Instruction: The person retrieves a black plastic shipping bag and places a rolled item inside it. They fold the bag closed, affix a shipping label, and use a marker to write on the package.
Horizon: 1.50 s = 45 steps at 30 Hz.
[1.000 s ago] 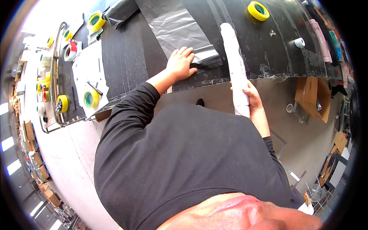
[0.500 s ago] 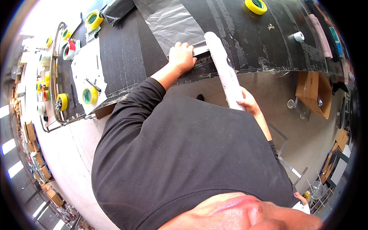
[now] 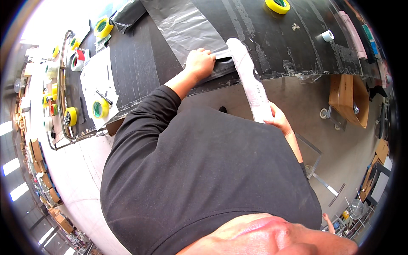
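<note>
A long grey plastic mailing bag (image 3: 183, 26) lies across the black table, its mouth at the near edge. My left hand (image 3: 200, 63) is closed on the edge of that mouth, where a dark gap shows beside the fingers. My right hand (image 3: 279, 118) grips the lower end of a long white wrapped roll (image 3: 251, 80), which bears a small barcode and a dark mark. The roll slants upward, its far end touching or just beside the right corner of the bag's mouth; I cannot tell whether it is inside.
Yellow tape rolls lie on the black table (image 3: 136, 55), one at the far edge (image 3: 277, 6) and one on white paper (image 3: 100, 109) with a black pen (image 3: 104, 97). A small white roll (image 3: 327, 35) is at right. Below stands a cardboard box (image 3: 347, 100) on a wheeled base. A metal rail (image 3: 63, 85) borders the left.
The white roll has turned in my right hand, bringing its barcode and dark mark into view. The bag's mouth gapes wider beside my left hand.
</note>
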Available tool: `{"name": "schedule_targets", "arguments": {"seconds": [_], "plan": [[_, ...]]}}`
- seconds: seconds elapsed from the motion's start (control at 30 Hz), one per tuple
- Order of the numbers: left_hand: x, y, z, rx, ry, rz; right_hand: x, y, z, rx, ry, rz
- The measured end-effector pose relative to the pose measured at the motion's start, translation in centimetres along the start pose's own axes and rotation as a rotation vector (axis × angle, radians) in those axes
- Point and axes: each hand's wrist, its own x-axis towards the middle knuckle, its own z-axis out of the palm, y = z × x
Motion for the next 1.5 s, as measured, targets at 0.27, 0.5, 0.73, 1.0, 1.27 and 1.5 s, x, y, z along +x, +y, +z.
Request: {"name": "schedule_targets", "arguments": {"seconds": [0.27, 0.5, 0.73, 1.0, 1.27, 1.5], "plan": [[1.3, -0.5, 4.2, -0.958, -0.181, -0.339, -1.8, 1.0, 0.0, 0.046, -0.079, 0.183], [-0.3, 3.8, 1.9, -0.421, 0.228, -0.129, -4.1, 0.3, 1.1, -0.016, 0.104, 0.325], [-2.4, 6.4, -1.1, 0.013, 0.336, 0.430, -3.4, -1.8, 2.7, -0.158, 0.075, 0.315], [-8.5, 5.7, 4.4, -0.662, 0.513, -0.605, -2.7, -0.4, 0.5, 0.340, -0.121, 0.287], [-6.0, 5.4, 8.9, -1.310, 0.432, -0.800, -1.9, -0.1, 0.3, 0.447, -0.245, 0.321], [-8.7, 7.0, 1.2, -1.238, 0.084, -0.651, -1.9, -1.1, 3.2, -0.202, 0.075, 0.304]]}}
